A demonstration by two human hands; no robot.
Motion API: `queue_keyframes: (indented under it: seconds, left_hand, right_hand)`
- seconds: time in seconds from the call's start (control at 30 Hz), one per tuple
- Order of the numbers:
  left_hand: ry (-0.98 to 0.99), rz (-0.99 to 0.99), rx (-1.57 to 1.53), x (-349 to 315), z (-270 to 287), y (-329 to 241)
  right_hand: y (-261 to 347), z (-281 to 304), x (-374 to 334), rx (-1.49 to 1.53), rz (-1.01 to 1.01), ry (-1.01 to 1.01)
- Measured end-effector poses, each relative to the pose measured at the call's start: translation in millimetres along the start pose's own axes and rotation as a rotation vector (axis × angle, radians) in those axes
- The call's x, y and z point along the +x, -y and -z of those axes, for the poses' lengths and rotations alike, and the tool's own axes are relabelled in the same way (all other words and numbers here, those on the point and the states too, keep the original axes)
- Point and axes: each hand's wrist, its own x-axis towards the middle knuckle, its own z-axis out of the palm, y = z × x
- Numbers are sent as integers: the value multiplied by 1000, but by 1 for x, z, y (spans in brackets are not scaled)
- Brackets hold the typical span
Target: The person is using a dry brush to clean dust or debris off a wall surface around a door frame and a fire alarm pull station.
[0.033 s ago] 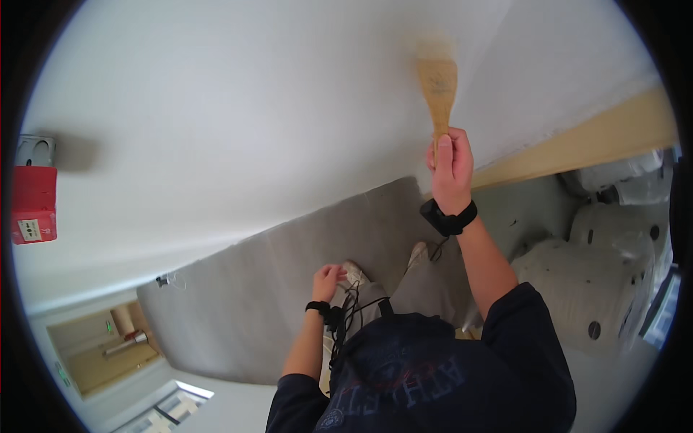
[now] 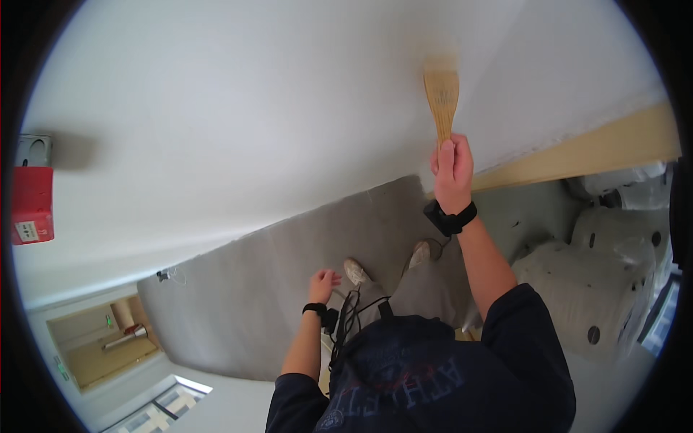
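A flat wooden-handled brush (image 2: 442,94) with pale bristles is held upright against the white wall (image 2: 260,123) in front of me. My right hand (image 2: 453,172) is closed round the narrow end of its handle, thumb on the near side. The bristle end looks blurred, so I cannot make out exactly how it touches the wall. Lower and to the left, my left hand (image 2: 324,286) hangs in front of my body above the grey floor, its fingers loosely bent and holding nothing that shows. Each wrist wears a black strap with a small device.
Plastic-wrapped bulky rolls (image 2: 577,281) stand at the right. A beige board (image 2: 577,148) runs along the wall's right part. A red box (image 2: 33,206) is mounted at the far left. Black cables (image 2: 348,317) hang at my waist, and a wooden doorway (image 2: 105,339) lies lower left.
The brush and my right hand have shifted slightly down the wall, the brush a little to the right. My left hand has moved slightly left and down.
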Motion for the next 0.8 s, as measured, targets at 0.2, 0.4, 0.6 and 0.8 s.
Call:
queue_keyframes:
  seconds: [0.2, 0.4, 0.6, 0.8]
  left_hand:
    - [-88, 279, 358, -19, 61, 117]
    - [155, 657, 553, -56, 48, 142]
    - [330, 553, 911, -53, 9, 105]
    - [375, 563, 871, -52, 1, 125]
  right_hand:
    - [-221, 108, -106, -736, -480, -97]
    - [-87, 46, -85, -225, -330, -220]
    - [-53, 25, -19, -140, -66, -150]
    - [-204, 105, -92, -627, -534, -108]
